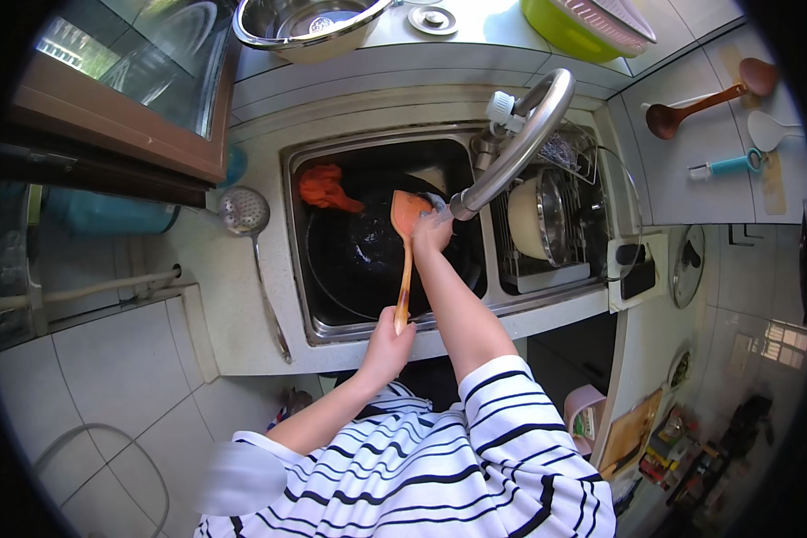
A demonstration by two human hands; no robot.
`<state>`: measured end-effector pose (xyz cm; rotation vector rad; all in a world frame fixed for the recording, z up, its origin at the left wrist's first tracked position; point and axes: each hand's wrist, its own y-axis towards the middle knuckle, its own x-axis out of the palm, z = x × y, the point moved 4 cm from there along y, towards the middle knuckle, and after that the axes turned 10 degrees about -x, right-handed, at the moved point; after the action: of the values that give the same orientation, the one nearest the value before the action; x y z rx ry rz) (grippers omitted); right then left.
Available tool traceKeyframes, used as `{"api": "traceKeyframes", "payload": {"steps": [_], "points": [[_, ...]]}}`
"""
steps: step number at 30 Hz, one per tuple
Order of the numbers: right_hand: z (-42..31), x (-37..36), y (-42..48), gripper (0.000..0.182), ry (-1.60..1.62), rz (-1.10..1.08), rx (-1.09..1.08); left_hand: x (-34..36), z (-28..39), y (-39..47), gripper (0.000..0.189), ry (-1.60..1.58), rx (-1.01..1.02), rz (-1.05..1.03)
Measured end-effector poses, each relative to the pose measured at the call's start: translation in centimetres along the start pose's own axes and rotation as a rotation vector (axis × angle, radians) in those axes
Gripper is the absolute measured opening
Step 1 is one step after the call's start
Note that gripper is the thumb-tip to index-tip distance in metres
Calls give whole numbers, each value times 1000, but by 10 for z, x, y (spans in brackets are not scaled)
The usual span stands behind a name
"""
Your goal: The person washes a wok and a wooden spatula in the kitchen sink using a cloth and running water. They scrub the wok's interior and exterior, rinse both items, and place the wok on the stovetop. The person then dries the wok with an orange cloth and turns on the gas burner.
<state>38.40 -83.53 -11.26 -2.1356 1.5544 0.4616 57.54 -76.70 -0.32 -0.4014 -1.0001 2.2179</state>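
Observation:
My left hand [389, 344] grips the handle end of an orange-headed spatula [405, 259] at the sink's front rim. The spatula's broad head points away from me, over the left basin. My right hand [433, 232] is at the right side of that head, below the spout of a curved metal faucet [534, 144]. A greyish patch shows at its fingertips; whether it is a cloth, foam or water cannot be made out. Beneath, a large black wok [356, 269] fills much of the basin, its inside wet. A crumpled orange-red cloth [324, 187] lies at its far left edge.
A slotted metal skimmer [244, 210] lies on the left counter. The right basin holds a cream pot [528, 218] on a rack. A glass cabinet door [168, 74] juts in at upper left. On the back ledge stand a metal bowl [309, 27] and a green basin [571, 37].

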Motion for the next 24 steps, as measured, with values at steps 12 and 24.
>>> {"api": "traceKeyframes", "payload": {"steps": [12,24], "points": [[103,2,41,41,565,45,442,-37,-4,8,34,199,1,120],[40,-16,-32,43,890,-210,625,-22,30,9,54,952,426,453]]}}
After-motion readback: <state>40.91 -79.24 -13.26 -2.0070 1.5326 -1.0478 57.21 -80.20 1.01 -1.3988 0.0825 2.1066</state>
